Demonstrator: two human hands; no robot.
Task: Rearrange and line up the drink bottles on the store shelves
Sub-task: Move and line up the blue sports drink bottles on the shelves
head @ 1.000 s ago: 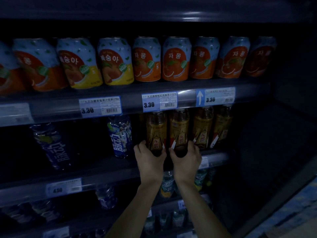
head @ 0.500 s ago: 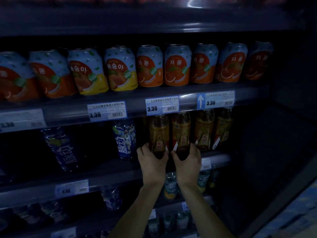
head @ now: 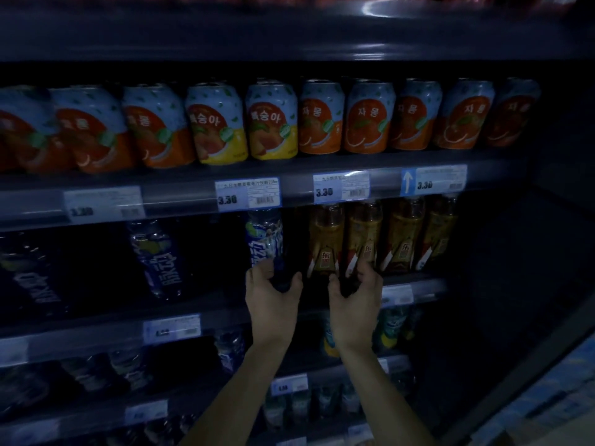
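Note:
On the middle shelf (head: 415, 292) stands a row of amber tea bottles with red-and-white labels. My right hand (head: 354, 294) curls round the dark base of the second amber bottle (head: 365, 239), thumb on its left side. The first amber bottle (head: 325, 239) stands free just left of it. My left hand (head: 273, 292) grips the bottom of a blue-labelled sports drink bottle (head: 264, 239), which stands left of the amber row with a dark gap between. Another blue bottle (head: 159, 259) stands farther left, slightly tilted.
The shelf above holds a row of fruit juice cans (head: 367, 119) behind a rail with price tags (head: 341, 188). Lower shelves carry more bottles (head: 391, 326) in deep shadow. The cabinet's dark right wall (head: 515, 284) closes the shelves off.
My left hand has left the first amber bottle and moved left onto the blue bottle. My right hand stays at the second amber bottle. The view has shifted right and downward.

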